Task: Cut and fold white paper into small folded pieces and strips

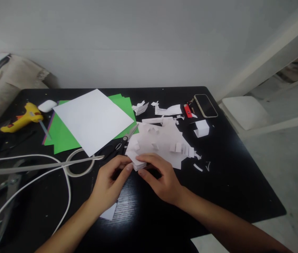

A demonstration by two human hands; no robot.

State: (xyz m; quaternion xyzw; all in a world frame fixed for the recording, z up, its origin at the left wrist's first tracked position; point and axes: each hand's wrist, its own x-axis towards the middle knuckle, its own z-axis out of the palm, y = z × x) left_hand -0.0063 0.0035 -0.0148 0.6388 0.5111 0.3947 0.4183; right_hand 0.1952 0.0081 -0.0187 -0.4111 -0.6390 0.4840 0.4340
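Observation:
Both hands meet over a small folded piece of white paper [137,164] that shows several layers along its front edge. My left hand [111,179] pinches it from the left between thumb and fingers. From the right, my right hand [162,177] presses its top with the fingers while the thumb sits low at the front. Just behind lies a flat white cut-out sheet [162,142] with small raised paper tabs on it. Black-handled scissors [124,140] rest open-bladed to its left. A small white paper piece [110,212] lies under my left forearm.
A white sheet [93,119] covers green sheets [67,135] at the back left, near a yellow glue gun [26,117]. White cable [68,189] and a tape roll [71,168] lie left. Paper scraps [168,110], a red lighter [187,111], a folded paper box [202,128] and a phone [206,105] sit right.

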